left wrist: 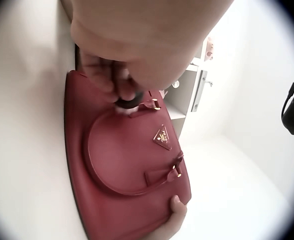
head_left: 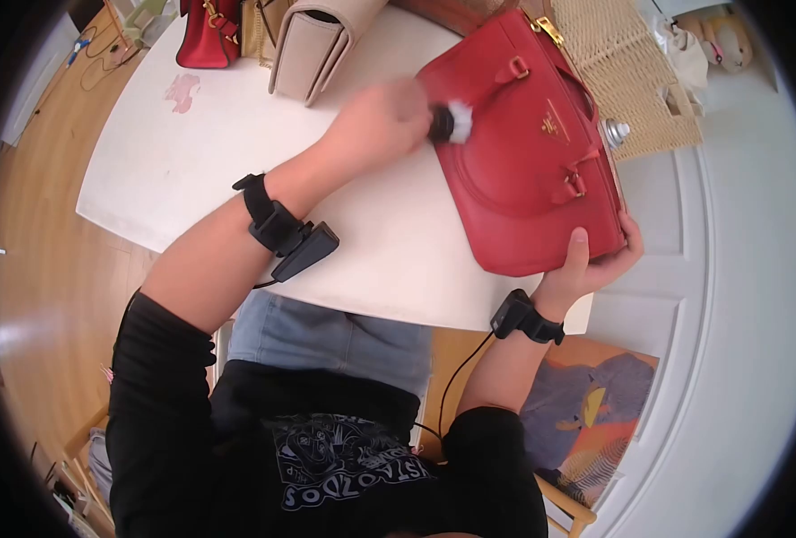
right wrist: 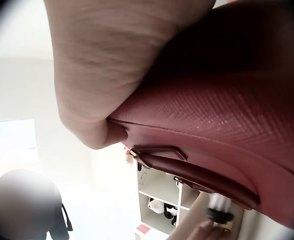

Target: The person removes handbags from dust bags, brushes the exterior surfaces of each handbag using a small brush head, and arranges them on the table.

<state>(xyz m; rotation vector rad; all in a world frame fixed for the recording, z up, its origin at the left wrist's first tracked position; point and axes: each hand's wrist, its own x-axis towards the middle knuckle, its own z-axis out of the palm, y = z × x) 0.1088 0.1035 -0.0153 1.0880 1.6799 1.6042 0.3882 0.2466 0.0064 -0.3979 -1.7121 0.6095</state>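
A red leather handbag [head_left: 523, 161] with gold-coloured hardware and a triangular badge [left wrist: 162, 137] leans at the right of the white table. My right hand [head_left: 595, 257] grips its lower right corner, the thumb lying on the front panel. In my left hand [head_left: 384, 121], blurred, is a small brush [head_left: 456, 123] with a black body and white bristles. The bristles overlap the bag's front panel near one handle mount. In the left wrist view the curled fingers [left wrist: 107, 82] pinch the dark brush body. The right wrist view shows the white bristles [right wrist: 219, 201] beside the handle.
A beige flap bag [head_left: 304, 54] and a smaller red bag [head_left: 205, 40] stand at the table's back left. A woven panel [head_left: 631, 63] and a silver-topped can [head_left: 615, 134] are behind the handbag. The white table [head_left: 182, 170] has a pink mark near its left side.
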